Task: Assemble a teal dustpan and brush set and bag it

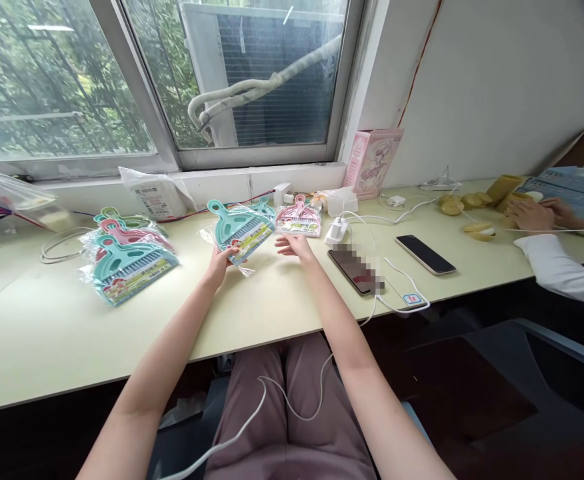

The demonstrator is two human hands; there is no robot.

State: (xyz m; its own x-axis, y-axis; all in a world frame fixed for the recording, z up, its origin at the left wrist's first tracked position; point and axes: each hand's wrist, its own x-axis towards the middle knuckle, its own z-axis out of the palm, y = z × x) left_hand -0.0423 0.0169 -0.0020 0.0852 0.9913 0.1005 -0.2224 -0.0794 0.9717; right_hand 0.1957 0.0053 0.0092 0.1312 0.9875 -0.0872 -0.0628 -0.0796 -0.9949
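Observation:
My left hand (pixel 218 265) grips a teal dustpan-and-brush set (pixel 239 230) by its lower left corner. The set is in clear plastic wrap with a printed card, and it is tilted with its handle toward the window. My right hand (pixel 296 247) is just right of it, fingers apart and holding nothing. Right behind that hand lies a wrapped pink dustpan-and-brush set (pixel 299 217). Another teal set (pixel 265 207) is partly hidden behind the held one. To the left, several wrapped sets in teal, pink and green overlap in a pile (pixel 135 267).
Two phones (pixel 426 255) lie on the table at right, with a white charger (pixel 336 231) and cables. A pink box (pixel 372 163) stands by the wall. At far right, a co-worker's hands (pixel 535 215) work among yellowish pieces (pixel 479 231). A plastic-wrapped white pack (pixel 157 195) sits below the window.

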